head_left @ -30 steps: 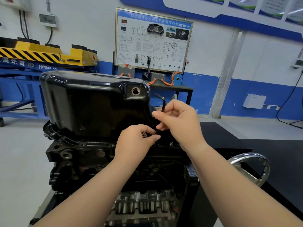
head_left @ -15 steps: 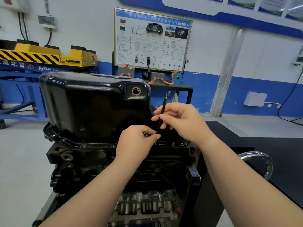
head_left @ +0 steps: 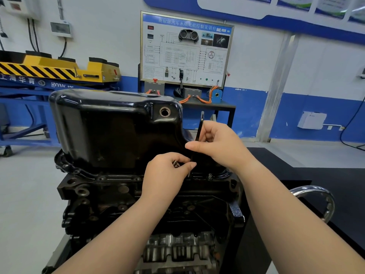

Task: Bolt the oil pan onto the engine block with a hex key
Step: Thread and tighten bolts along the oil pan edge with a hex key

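Head view looks down over both my forearms at the black oil pan [head_left: 110, 131], which sits sump-up on top of the engine block [head_left: 110, 196], its flange lying along the block's upper face. My right grip [head_left: 219, 145] pinches the hex key [head_left: 199, 127] at mid shaft between thumb and curled fingers. The key stands nearly upright, leaning a little to the left toward its bottom, just beside the near right corner of the pan. Its upper end rises above my knuckles and its lower end reaches down to the flange. I cannot tell whether the tip sits in a fastener, since my left grip [head_left: 166, 175] crowds that spot. That left grip is curled round a few small metal bolts [head_left: 175, 164], which show between thumb and forefinger, and its fingertips touch the lower part of the key. One bolt head [head_left: 210, 176] stands on the flange just to the right of the key's lower end, below my right wrist. The pan's round drain hole [head_left: 165, 111] faces me near its upper right corner. A chromed handwheel [head_left: 316, 202] sticks out to the right of the block. Behind, against the blue and white wall, stand a wiring training board [head_left: 185, 48] and a yellow lift platform [head_left: 59, 70] with black hazard stripes.
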The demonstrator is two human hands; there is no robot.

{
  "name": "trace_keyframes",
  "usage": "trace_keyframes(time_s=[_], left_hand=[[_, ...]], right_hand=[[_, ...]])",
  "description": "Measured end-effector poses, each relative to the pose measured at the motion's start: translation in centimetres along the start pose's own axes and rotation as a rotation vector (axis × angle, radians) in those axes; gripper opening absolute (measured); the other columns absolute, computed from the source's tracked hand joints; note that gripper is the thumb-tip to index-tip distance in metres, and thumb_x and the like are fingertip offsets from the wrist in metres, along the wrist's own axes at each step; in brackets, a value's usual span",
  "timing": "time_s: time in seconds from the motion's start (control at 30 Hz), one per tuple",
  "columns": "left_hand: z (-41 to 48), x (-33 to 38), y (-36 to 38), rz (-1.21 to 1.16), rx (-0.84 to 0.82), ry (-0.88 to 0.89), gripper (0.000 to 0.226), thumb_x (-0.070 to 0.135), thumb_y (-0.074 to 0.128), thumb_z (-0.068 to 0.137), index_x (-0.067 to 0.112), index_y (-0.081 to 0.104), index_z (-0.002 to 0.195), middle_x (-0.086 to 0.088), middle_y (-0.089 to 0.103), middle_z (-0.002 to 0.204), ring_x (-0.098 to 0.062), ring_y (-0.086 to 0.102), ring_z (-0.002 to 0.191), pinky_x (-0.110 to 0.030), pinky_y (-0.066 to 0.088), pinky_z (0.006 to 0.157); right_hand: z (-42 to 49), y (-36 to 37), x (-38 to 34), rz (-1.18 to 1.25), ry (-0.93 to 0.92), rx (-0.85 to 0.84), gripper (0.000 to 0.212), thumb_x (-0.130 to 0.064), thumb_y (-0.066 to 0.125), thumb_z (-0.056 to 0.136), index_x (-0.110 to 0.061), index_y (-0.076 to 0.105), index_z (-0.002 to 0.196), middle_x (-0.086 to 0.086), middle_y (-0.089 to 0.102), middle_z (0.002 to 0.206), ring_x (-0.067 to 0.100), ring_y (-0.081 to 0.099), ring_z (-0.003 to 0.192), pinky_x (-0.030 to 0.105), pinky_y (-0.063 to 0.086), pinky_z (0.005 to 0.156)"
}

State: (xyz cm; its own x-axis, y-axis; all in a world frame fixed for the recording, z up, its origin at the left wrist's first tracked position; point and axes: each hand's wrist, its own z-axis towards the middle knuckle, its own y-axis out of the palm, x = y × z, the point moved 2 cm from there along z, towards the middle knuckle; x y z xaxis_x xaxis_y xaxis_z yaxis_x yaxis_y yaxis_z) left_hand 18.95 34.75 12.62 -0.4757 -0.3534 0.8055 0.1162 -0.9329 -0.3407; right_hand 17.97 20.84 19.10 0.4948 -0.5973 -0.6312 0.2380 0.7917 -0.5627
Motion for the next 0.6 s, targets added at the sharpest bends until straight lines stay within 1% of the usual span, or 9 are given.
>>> trace_keyframes(time_s=[0.07,0.13,0.23,0.27,0.3,0.37,0.43,0.53,0.6], left_hand=[[0.06,-0.02,0.02,0.009,0.0,-0.001,0.016,0.035,0.074,0.075,0.041,0.063,0.064,0.018,0.063,0.062,0.014,0.054,0.071,-0.002,0.04,0.054],[0.17,-0.08,0.0,0.017,-0.004,-0.008,0.015,0.036,0.074,0.075,0.04,0.064,0.064,0.018,0.064,0.063,0.015,0.054,0.072,-0.001,0.038,0.054],[0.31,-0.1,-0.12,0.02,-0.021,-0.014,0.016,0.035,0.074,0.075,0.039,0.064,0.063,0.023,0.064,0.065,0.016,0.053,0.072,0.0,0.037,0.055],[0.35,-0.08,-0.17,0.019,-0.026,-0.014,0.017,0.035,0.074,0.075,0.04,0.063,0.062,0.027,0.062,0.066,0.015,0.053,0.071,-0.001,0.038,0.056],[0.4,-0.09,-0.23,0.018,-0.027,-0.015,0.018,0.035,0.074,0.074,0.04,0.063,0.061,0.027,0.062,0.066,0.012,0.055,0.07,-0.004,0.04,0.055],[0.46,-0.1,-0.31,0.022,-0.026,-0.022,0.018,0.037,0.075,0.073,0.041,0.063,0.061,0.019,0.063,0.064,0.004,0.057,0.069,-0.009,0.038,0.054],[0.46,-0.07,-0.33,0.024,-0.032,-0.026,0.015,0.037,0.075,0.073,0.041,0.064,0.064,0.018,0.063,0.069,0.003,0.057,0.073,-0.016,0.039,0.059],[0.31,-0.08,-0.36,0.021,-0.029,-0.023,0.018,0.036,0.075,0.073,0.042,0.063,0.062,0.019,0.063,0.066,0.006,0.056,0.069,-0.014,0.037,0.057],[0.2,-0.06,-0.35,0.016,-0.023,-0.014,0.018,0.036,0.075,0.073,0.042,0.063,0.062,0.019,0.062,0.063,0.009,0.056,0.067,-0.011,0.037,0.053]], right_hand=[[0.05,-0.11,-0.09,0.0,0.008,-0.06,0.021,-0.029,0.077,0.074,-0.015,0.062,0.079,-0.01,0.059,0.063,0.003,0.054,0.061,0.026,0.05,0.068],[0.01,-0.28,-0.17,0.055,0.011,-0.14,0.01,-0.022,0.073,0.08,-0.024,0.065,0.085,-0.012,0.066,0.07,-0.001,0.061,0.07,0.017,0.051,0.074],[-0.12,-0.59,-0.24,0.152,0.015,-0.235,0.023,-0.008,0.062,0.088,-0.026,0.067,0.101,-0.007,0.074,0.094,0.002,0.066,0.096,0.021,0.05,0.091],[-0.17,-0.63,-0.3,0.172,0.017,-0.251,0.026,-0.004,0.058,0.09,-0.026,0.067,0.102,-0.006,0.074,0.096,0.003,0.065,0.1,0.022,0.049,0.093],[-0.2,-0.65,-0.28,0.182,0.021,-0.258,0.028,-0.002,0.056,0.091,-0.026,0.067,0.102,-0.006,0.074,0.097,0.004,0.065,0.101,0.021,0.049,0.093],[-0.21,-0.63,-0.28,0.192,0.029,-0.252,0.027,-0.002,0.057,0.09,-0.024,0.068,0.098,-0.006,0.075,0.093,0.003,0.067,0.098,0.015,0.049,0.089],[-0.2,-0.55,-0.2,0.206,0.033,-0.221,0.022,-0.002,0.061,0.088,-0.022,0.07,0.093,-0.004,0.075,0.088,0.004,0.069,0.092,0.012,0.049,0.083],[-0.17,-0.43,-0.05,0.209,0.038,-0.149,0.015,-0.005,0.069,0.082,-0.02,0.07,0.084,0.0,0.075,0.08,0.009,0.071,0.084,0.018,0.053,0.081],[-0.12,-0.32,-0.01,0.133,0.027,-0.106,0.012,-0.011,0.075,0.077,-0.022,0.068,0.077,-0.004,0.072,0.072,0.007,0.068,0.074,0.022,0.055,0.078]])
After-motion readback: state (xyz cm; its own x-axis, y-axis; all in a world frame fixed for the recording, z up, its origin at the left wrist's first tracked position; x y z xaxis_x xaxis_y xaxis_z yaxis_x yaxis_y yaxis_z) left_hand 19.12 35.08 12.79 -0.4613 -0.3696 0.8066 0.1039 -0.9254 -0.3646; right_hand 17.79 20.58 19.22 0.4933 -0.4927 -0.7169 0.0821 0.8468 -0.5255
